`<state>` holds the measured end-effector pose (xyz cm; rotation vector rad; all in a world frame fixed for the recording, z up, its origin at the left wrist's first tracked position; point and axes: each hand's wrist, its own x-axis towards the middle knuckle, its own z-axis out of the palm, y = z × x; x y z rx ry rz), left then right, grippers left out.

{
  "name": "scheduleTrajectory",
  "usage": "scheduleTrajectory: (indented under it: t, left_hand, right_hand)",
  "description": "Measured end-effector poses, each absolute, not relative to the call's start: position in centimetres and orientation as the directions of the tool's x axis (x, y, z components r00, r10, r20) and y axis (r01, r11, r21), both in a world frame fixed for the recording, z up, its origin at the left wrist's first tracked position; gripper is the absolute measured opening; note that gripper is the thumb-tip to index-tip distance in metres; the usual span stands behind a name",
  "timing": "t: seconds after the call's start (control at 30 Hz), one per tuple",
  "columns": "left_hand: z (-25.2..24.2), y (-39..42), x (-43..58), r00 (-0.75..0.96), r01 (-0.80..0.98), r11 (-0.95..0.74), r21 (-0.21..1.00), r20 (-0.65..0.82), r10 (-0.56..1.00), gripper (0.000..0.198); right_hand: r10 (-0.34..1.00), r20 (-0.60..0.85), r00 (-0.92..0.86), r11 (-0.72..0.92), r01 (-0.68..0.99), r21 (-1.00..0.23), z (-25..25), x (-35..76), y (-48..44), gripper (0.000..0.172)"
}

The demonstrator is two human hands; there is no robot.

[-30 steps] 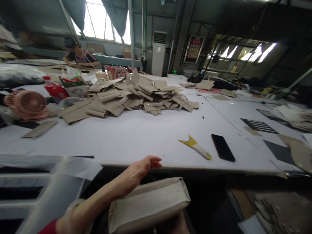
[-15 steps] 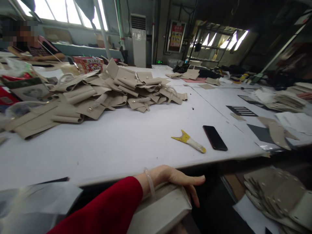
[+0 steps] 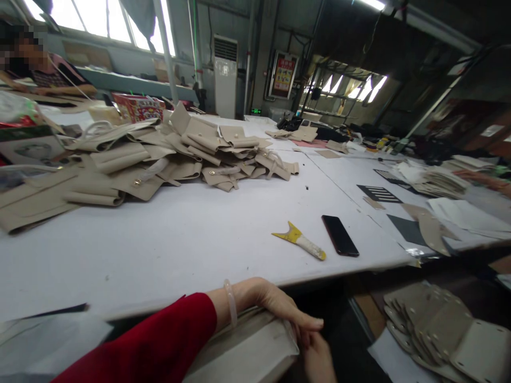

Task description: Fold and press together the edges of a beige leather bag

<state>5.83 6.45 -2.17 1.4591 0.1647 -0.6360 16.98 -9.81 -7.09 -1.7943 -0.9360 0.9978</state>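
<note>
A pale beige, box-shaped piece (image 3: 247,351), probably a bag, is held low in front of the table edge. My left hand (image 3: 279,306), with a translucent bangle at the wrist and a red sleeve, lies over its top, fingers bent down around its far right end. My right hand (image 3: 319,359) comes up from below at that same end and meets the left fingertips. Its own fingers are mostly hidden. On the table just beyond lie a yellow fork-ended tool (image 3: 300,241) with a wrapped handle and a black phone (image 3: 340,235).
A heap of beige bag pieces (image 3: 159,154) with handles covers the left of the white table (image 3: 167,239). Stacked beige panels (image 3: 435,319) lie lower right. Black slotted templates (image 3: 379,193) and more pieces lie further right. Another person (image 3: 51,74) sits at the back left.
My right hand has risen into view beside the left fingertips. The left hand stays over the beige piece. The camera view has shifted slightly to the right.
</note>
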Motion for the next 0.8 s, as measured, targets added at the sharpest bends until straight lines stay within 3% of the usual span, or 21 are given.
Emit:
scheduleTrajectory:
  t: [0.07, 0.13, 0.2, 0.27, 0.4, 0.5, 0.7, 0.73, 0.8]
  left_hand:
    - [-2.3, 6.5, 5.9, 0.845, 0.455, -0.069, 0.888, -0.455, -0.28, 0.066]
    - [-2.3, 6.6, 6.0, 0.853, 0.434, -0.118, 0.893, -0.45, -0.266, 0.06]
    - [-2.4, 6.7, 6.0, 0.849, 0.424, -0.135, 0.896, -0.445, -0.284, 0.06]
    - [-2.5, 6.6, 6.1, 0.842, 0.417, -0.109, 0.902, -0.429, -0.326, 0.064]
    - [-3.1, 6.5, 6.2, 0.844, 0.419, -0.016, 0.908, -0.396, -0.363, 0.071]
    - [-3.4, 6.5, 6.2, 0.851, 0.41, -0.004, 0.912, -0.384, -0.357, 0.069]
    - [-3.8, 6.6, 6.2, 0.858, 0.382, -0.02, 0.924, -0.363, -0.363, 0.074]
    - [-3.8, 6.7, 6.2, 0.858, 0.377, -0.032, 0.926, -0.362, -0.365, 0.077]
    - [-3.9, 6.7, 6.2, 0.855, 0.371, -0.062, 0.927, -0.367, -0.367, 0.084]
  right_hand:
    - [0.887, -0.095, 0.453, -0.297, 0.4, -0.867, -5.3, 19.6, -8.1, 0.056]
    - [0.889, 0.074, 0.453, -0.235, 0.588, -0.774, -3.2, 22.2, -5.1, 0.042]
    - [0.92, 0.192, 0.341, -0.135, 0.738, -0.661, -1.6, 24.1, -1.1, 0.035]
    - [0.956, 0.203, 0.214, -0.074, 0.841, -0.536, -1.0, 25.0, 3.1, 0.036]
    - [0.993, 0.078, 0.087, -0.053, 0.93, -0.364, -1.5, 25.1, 8.8, 0.03]
    - [0.999, -0.028, 0.03, -0.038, 0.941, -0.336, -0.6, 25.6, 9.0, 0.018]
    - [0.955, -0.292, -0.05, -0.134, 0.808, -0.574, 2.9, 28.4, -1.7, 0.022]
    - [0.923, -0.38, -0.064, -0.21, 0.744, -0.635, 2.8, 28.4, -4.3, 0.026]
    - [0.786, -0.608, -0.112, -0.514, 0.427, -0.744, 1.9, 27.5, -9.1, 0.046]
